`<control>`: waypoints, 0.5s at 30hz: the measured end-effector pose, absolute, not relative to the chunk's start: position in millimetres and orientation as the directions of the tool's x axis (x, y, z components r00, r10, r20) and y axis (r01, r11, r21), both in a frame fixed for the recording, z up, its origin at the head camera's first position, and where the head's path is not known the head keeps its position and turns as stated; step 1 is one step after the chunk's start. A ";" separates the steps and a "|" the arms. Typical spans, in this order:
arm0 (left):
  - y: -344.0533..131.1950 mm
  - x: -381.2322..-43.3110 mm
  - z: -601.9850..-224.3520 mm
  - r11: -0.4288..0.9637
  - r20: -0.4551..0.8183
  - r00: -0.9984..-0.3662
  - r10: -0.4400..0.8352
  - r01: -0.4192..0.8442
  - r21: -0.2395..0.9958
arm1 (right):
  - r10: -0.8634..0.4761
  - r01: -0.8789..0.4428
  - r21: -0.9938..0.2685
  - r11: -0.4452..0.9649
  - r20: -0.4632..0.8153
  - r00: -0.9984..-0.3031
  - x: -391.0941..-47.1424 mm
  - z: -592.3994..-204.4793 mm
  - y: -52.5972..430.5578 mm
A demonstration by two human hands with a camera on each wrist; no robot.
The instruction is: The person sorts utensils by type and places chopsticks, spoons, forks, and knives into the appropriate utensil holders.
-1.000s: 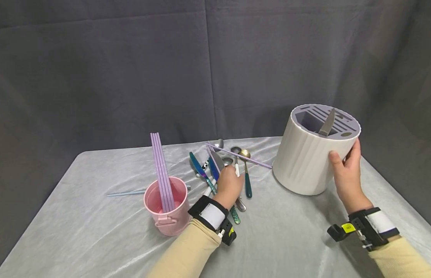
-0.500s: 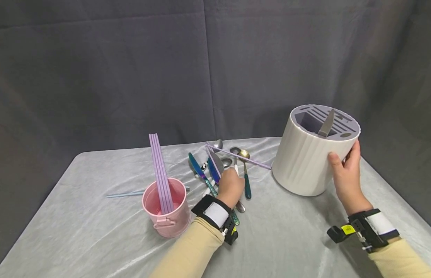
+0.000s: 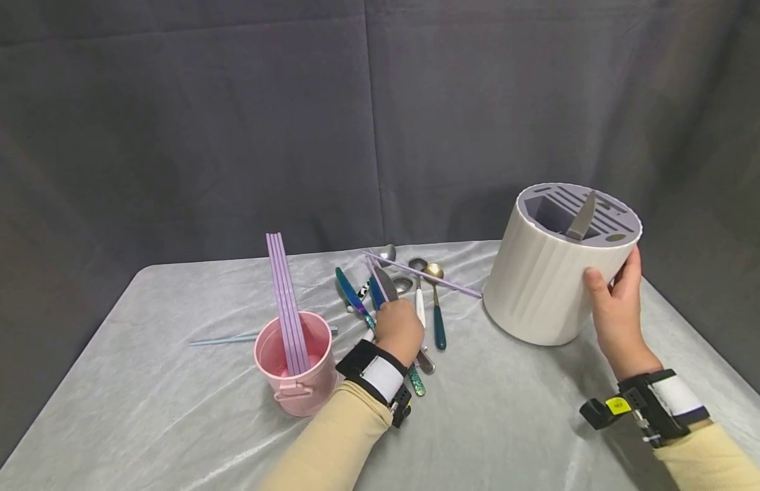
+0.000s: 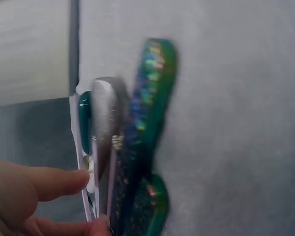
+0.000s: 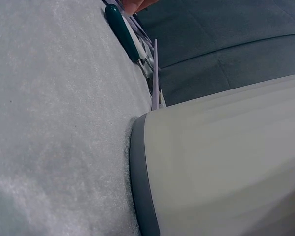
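Note:
My left hand (image 3: 401, 331) reaches into a loose pile of cutlery, fingers curled among the handles. In the left wrist view its thumb (image 4: 64, 183) touches or nearly touches a light purple chopstick (image 4: 96, 196); whether it pinches anything is unclear. Close by lie a silver handle (image 4: 105, 103) and a glittery green handle (image 4: 152, 93), blurred. On the right, my right hand (image 3: 619, 317) grips the side of a white ribbed knife block (image 3: 539, 293), thumb in front and fingers behind. A grey knife blade (image 3: 582, 217) sticks up from its slotted top. The block's base rests on the table.
A pink bucket (image 3: 302, 392) holding several purple chopsticks (image 3: 287, 300) stands left of the pile. Behind it lie pale blue chopsticks (image 3: 223, 339). Spoons, one gold with a green handle (image 3: 439, 327), lie around the pile. A purple chopstick (image 3: 447, 281) reaches toward the block.
My left hand has shifted slightly left and down within the pile, showing more of the white-handled spoon. The right hand and the knife block have stayed in place.

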State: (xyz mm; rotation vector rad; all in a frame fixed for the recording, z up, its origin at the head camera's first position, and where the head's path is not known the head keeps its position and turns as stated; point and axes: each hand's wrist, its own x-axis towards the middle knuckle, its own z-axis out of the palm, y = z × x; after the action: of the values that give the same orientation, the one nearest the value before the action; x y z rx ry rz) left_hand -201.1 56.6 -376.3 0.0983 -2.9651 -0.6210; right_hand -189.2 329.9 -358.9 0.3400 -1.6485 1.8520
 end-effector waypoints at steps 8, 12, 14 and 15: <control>70.3 -206.4 -380.5 0.958 0.083 -0.991 -0.107 -0.080 0.275 | 0.293 -0.610 -0.792 -0.030 0.576 -0.763 -190.7 -361.3 329.5; 72.1 -208.0 -379.3 0.956 0.051 -0.992 -0.116 -0.097 0.276 | 0.291 -0.606 -0.795 -0.027 0.574 -0.766 -190.8 -362.2 328.9; 72.1 -208.2 -378.8 0.957 0.025 -0.994 -0.110 -0.099 0.271 | 0.289 -0.604 -0.797 -0.020 0.574 -0.766 -190.8 -362.2 329.1; 72.1 -208.2 -378.5 0.958 0.010 -0.994 -0.106 -0.099 0.268 | 0.288 -0.603 -0.797 -0.016 0.574 -0.766 -190.6 -362.0 329.3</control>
State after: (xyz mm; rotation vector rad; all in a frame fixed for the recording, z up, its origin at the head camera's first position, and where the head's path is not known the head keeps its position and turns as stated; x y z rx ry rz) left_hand -208.2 72.1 -378.5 0.1610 -3.0843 -0.4202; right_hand -190.6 329.3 -362.0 0.3315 -1.6456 1.8457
